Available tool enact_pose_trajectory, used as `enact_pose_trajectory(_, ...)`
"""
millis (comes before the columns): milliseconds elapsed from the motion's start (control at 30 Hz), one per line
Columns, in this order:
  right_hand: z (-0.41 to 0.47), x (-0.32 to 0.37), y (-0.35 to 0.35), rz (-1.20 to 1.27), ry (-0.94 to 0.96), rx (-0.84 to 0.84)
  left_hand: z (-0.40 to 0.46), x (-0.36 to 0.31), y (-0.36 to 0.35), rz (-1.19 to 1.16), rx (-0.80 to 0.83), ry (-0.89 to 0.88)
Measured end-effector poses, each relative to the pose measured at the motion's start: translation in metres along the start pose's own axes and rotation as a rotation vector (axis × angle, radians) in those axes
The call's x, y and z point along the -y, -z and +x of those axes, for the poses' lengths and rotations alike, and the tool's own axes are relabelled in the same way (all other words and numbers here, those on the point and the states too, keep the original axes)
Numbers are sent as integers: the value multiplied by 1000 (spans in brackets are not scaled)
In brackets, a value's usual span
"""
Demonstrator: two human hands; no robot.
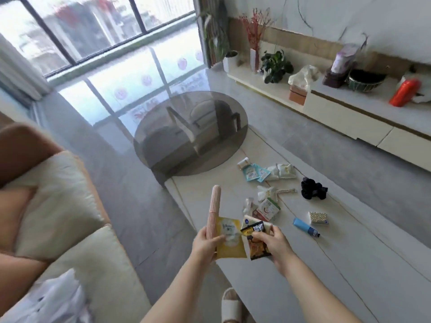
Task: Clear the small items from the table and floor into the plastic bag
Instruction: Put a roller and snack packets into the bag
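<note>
the clearing looks partly done, judging by what the person already carries: the left hand (pixel 206 243) has its fingers wrapped round a ribbed pink tube (pixel 213 212) and a yellow sachet (pixel 229 241), while the right hand (pixel 270 243) pinches a dark snack packet (pixel 256 241) with a pale packet behind it. much is left on the pale table (pixel 349 264): teal sachets (pixel 253 172), white packets (pixel 283 171), a small heap of wrappers (pixel 263 206), a black scrunchie (pixel 312 188), a blue tube (pixel 305 227) and a patterned little box (pixel 318 217) just beside it. the plastic bag (pixel 58 297) appears to be the crumpled, whitish, translucent thing on the sofa (pixel 70 206) at lower left, well apart from both hands; whether anything is in it cannot be told.
</note>
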State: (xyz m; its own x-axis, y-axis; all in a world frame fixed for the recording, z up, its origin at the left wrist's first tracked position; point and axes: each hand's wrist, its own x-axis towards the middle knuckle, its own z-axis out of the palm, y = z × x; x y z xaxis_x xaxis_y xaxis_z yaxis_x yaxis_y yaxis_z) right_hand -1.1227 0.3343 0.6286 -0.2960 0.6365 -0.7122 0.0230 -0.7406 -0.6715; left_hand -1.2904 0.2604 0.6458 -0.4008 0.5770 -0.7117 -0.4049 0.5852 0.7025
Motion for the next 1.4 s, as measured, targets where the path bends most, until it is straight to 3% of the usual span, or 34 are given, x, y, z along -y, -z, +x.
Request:
enact_pose_trajectory(167,-29,13,-84,-216,17,217,-60,-15,92,-113,-183,-120)
enact_pose_trajectory(533,-86,-28,-263,-564,47,568,-153,20,255,-458,-564,-161)
enact_pose_trajectory(767,-121,-79,-352,-705,31,599,-194,67,348,-645,-708,-131)
enact_pose_trajectory(967,-132,-106,-435,-744,77,660,-208,90,426,-670,-780,-142)
enact_pose_trajectory(1400,-110,-203,-564,-1083,114,654,-181,108,516,-829,-760,-41)
